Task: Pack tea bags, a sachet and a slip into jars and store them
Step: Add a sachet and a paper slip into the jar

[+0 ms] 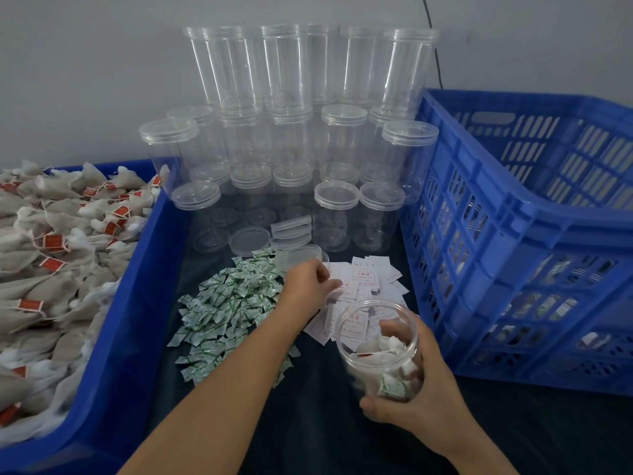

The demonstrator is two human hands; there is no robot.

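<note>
Fingers of the right hand (416,382) curl round an open clear jar (378,351), thumb low on the near wall, holding it tilted with its mouth toward the camera. Inside lie several tea bags (371,349) and one green-and-white sachet (392,387). The left hand (308,282) reaches forward over the heap of white slips (363,281), fingers bent down onto the papers; it seems to be pinching one, though the fingertips are too blurred to be sure. Just left of the slips spreads a loose pile of sachets (227,310) on the dark table (308,423). Beyond the hand lie loose clear lids (270,236), some stacked, one touching the slips. Behind them rise tiers of empty lidded jars (308,132) against the wall. At the left edge sits a blue tray (126,320) heaped with tea bags bearing red tags. At the right stands a blue slatted crate (513,234) with filled jars dimly visible through its side.
</note>
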